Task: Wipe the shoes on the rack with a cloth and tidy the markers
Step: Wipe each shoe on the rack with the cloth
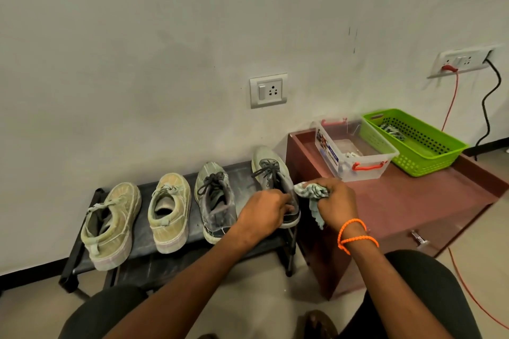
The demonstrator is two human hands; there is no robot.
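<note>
Several shoes stand in a row on a low black rack (242,173) against the wall: two beige canvas shoes (111,224) (169,209) on the left and two grey laced sneakers on the right. My left hand (265,209) grips the heel end of the rightmost grey sneaker (271,166). My right hand (334,202) holds a bunched pale green cloth (311,191) against that sneaker's right side. The other grey sneaker (214,195) stands just left of my left hand. I see no markers clearly.
A low reddish-brown cabinet (399,201) stands right of the rack, carrying a clear plastic box with red handles (355,151) and a green basket (413,140). Wall sockets, a red cable (451,96) and a black cable hang at the right. My knees are at the bottom.
</note>
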